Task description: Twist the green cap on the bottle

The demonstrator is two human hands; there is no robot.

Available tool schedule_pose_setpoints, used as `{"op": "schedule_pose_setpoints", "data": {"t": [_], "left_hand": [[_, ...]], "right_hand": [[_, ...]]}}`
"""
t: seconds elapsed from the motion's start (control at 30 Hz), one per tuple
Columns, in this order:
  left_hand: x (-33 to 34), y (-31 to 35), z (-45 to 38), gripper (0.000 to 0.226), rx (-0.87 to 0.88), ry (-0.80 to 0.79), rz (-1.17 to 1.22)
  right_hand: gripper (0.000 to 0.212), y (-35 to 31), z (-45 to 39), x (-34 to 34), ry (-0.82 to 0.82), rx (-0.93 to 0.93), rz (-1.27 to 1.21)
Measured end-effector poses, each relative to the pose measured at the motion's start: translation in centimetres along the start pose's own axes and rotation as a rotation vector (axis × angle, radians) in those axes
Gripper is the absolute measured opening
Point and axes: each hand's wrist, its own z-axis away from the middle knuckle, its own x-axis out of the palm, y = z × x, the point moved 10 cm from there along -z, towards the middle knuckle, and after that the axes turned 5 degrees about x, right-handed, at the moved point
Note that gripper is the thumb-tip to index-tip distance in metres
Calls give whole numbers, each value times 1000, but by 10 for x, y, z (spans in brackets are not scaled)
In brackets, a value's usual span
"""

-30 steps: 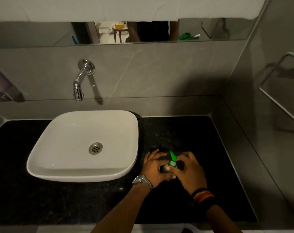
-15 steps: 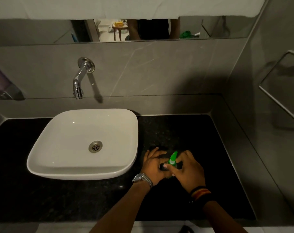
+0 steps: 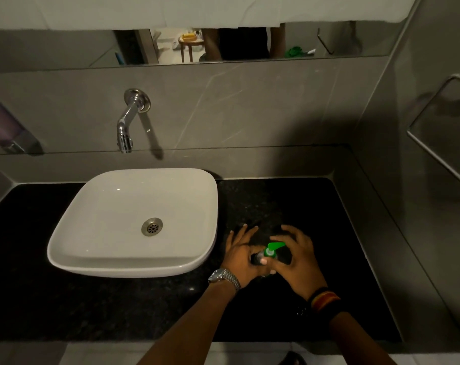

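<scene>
Glossy white ceramic basin [image 3: 113, 206], polished chrome tap [image 3: 127, 122], speckled black stone counter [image 3: 65, 312].

White basin [image 3: 123, 248] on black counter [image 3: 65, 306]; chrome tap [image 3: 127, 122] above; towel rail [image 3: 439, 143] right wall.

Most of the dark bottle [image 3: 258, 258] is hidden under the left hand [image 3: 243, 259] and right hand [image 3: 298, 267]; only its green pump top [image 3: 274, 247] shows. The soap dispenser [image 3: 5, 127] on the wall is blurred and cut by the left edge. The towel bar [image 3: 439, 159] runs off the right edge.
</scene>
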Motion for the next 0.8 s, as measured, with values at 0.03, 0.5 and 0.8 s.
{"op": "schedule_pose_setpoints", "data": {"t": [0.03, 0.5, 0.8], "left_hand": [[0, 0, 1, 58, -6, -5, -5], [-3, 5, 1, 51, -6, -1, -41], [-4, 5, 3, 59, -4, 27, -23]], "right_hand": [[39, -3, 2, 0, -19, -35, -28], [27, -8, -8, 2, -60, -87, 106], [36, -13, 1, 2, -66, -130, 74]]}}
